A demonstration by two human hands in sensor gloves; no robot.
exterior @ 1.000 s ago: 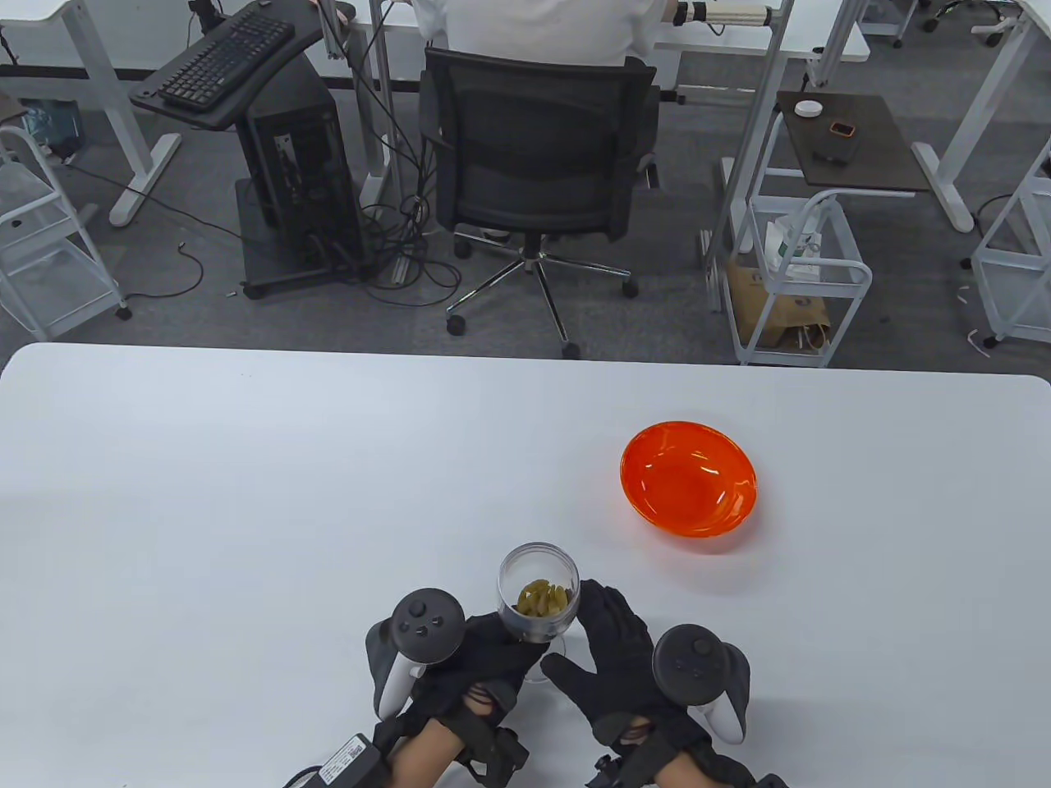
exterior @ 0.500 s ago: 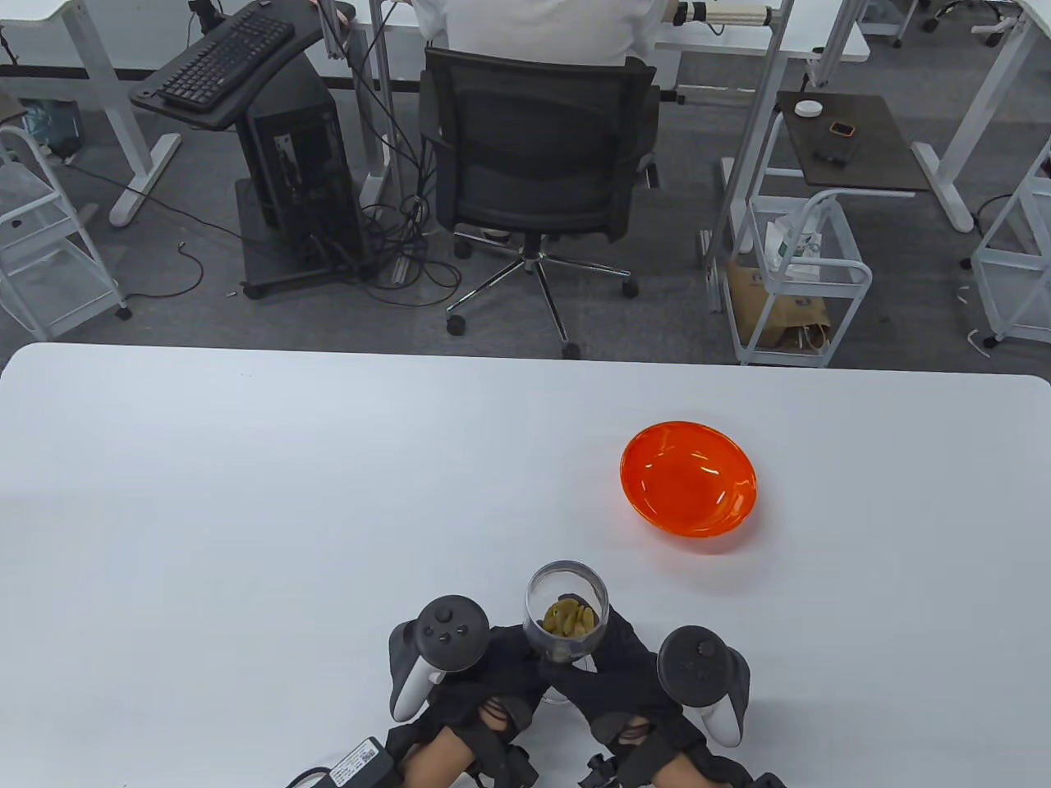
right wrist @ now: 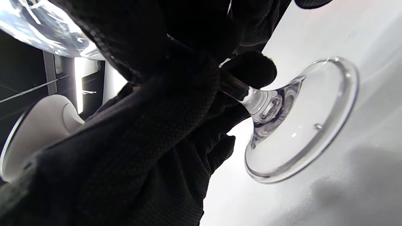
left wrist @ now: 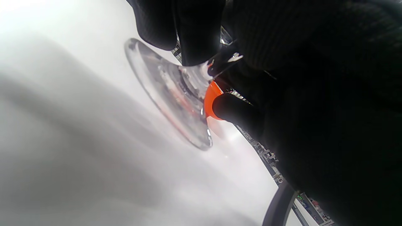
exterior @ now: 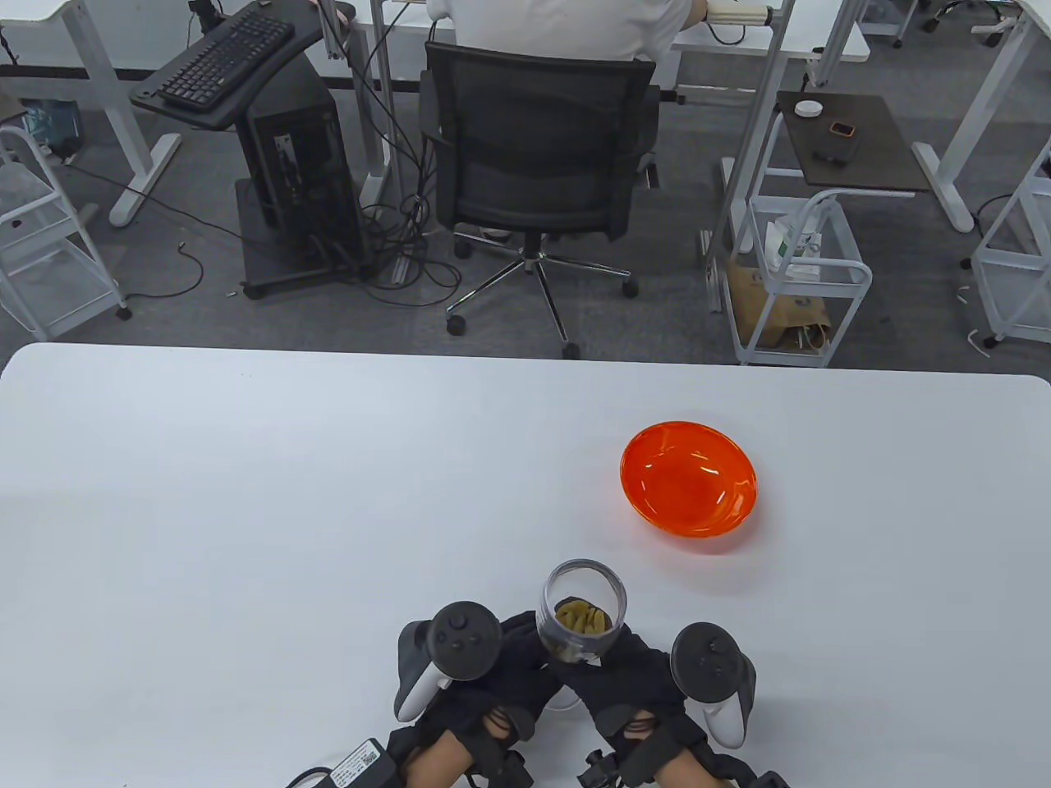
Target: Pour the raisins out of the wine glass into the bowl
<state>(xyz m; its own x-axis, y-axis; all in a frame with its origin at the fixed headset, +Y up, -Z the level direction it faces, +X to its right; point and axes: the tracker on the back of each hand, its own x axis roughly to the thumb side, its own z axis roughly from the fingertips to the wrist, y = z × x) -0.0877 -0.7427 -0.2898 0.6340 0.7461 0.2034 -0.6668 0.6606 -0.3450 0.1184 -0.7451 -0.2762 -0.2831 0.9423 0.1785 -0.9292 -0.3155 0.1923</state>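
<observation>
Wine glass (exterior: pixel 581 611) has shifted rightward along the counter's (exterior: pixel 246 492) near edge over the last second, from a spot beside the left tracker to one midway between both hands, and its foot now sits lifted and tilted off the surface in both wrist views. Right hand (exterior: pixel 632 681), a second ago open beside the bowl of the glass, has closed in: its grip is wrapped round the stem, with a fingertip just above the foot in the right wrist view. Left hand (exterior: pixel 493 681) also has its grip pinching the stem, fingers (left wrist: pixel 198 34) pressing where stem meets foot. Raisins (exterior: pixel 585 617) lie heaped in the bottom of the glass, none spilled. Orange bowl (exterior: pixel 688 479) stands unmoved, well apart up and to the right, and looks empty.

My reading: the glass is being passed from left hand to right, the side nearer the bowl. Nothing has been poured; carrying the glass over to the bowl and tipping it remain
</observation>
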